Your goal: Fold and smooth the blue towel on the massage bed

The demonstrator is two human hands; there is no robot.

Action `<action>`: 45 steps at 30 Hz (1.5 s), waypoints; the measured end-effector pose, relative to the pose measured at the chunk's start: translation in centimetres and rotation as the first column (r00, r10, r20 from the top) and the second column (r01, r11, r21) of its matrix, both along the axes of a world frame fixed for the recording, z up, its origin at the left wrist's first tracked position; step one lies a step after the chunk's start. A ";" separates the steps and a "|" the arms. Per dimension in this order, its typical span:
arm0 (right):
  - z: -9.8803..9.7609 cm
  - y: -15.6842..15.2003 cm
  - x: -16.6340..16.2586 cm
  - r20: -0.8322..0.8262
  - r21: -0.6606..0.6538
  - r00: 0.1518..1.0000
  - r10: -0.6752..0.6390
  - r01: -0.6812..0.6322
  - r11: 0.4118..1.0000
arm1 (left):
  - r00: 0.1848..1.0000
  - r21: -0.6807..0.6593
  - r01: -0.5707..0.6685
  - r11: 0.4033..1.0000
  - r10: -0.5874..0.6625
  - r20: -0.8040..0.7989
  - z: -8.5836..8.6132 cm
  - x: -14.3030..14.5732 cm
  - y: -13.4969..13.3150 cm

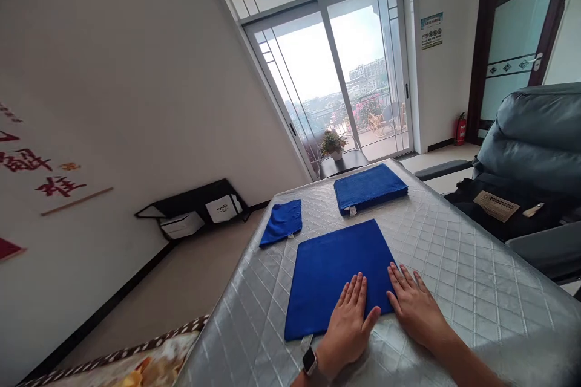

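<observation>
A blue cloth (pixel 333 272) lies spread flat on a silver quilted surface (pixel 454 254), a small white tag showing at its near edge. My left hand (pixel 347 326), with a watch at the wrist, rests flat on the cloth's near part, fingers stretched out. At the cloth's right edge lies my right hand (pixel 415 305), flat too, its fingertips on the edge and its palm over the silver cover. Beyond the cloth sits a neat stack of folded blue cloths (pixel 370 186). A smaller, loosely folded blue cloth (pixel 282 222) lies to the far left.
A dark grey armchair (pixel 544 133) stands close on the right, with a black bag holding a brown label on its seat. Behind the far end are a potted plant (pixel 333 144) and sliding glass doors. A black box (pixel 195 208) lies by the left wall.
</observation>
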State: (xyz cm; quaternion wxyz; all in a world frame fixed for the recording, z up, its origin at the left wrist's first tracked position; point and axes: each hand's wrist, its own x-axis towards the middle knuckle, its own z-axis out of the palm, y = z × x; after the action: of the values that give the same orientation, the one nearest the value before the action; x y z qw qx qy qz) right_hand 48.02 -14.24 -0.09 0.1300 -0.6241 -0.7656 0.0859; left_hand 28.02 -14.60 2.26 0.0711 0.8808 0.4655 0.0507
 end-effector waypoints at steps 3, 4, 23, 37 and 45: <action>-0.4 0.1 0.0 -0.014 0.015 1.000 -0.012 0.012 1.000 | 0.992 0.009 -0.124 0.992 0.124 -0.036 -1.0 -3.6 -0.5; -0.6 0.2 0.0 -0.014 0.021 1.000 -0.014 0.014 1.000 | 0.984 0.015 -0.169 0.985 0.170 -0.045 -1.4 -5.0 -0.7; -1.3 0.4 0.5 0.157 0.016 0.987 -0.020 0.017 1.000 | 0.795 0.099 -0.606 0.789 0.595 0.123 -5.5 -15.2 -4.0; 5.2 6.6 -1.0 0.269 -0.132 0.959 0.088 -0.054 0.990 | 0.788 0.151 -0.609 0.779 0.573 0.225 -6.0 -14.8 -4.1; 1.3 10.4 -1.6 0.220 -0.102 0.975 -0.009 0.032 0.994 | 0.817 0.150 -0.575 0.804 0.554 0.160 -5.7 -16.4 -3.8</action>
State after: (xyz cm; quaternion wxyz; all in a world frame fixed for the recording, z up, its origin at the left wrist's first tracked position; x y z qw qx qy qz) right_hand 46.42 -3.80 1.24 0.0128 -0.6435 -0.7633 0.0552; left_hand 11.65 -18.44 -3.48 -0.0070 0.7008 0.6947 0.1619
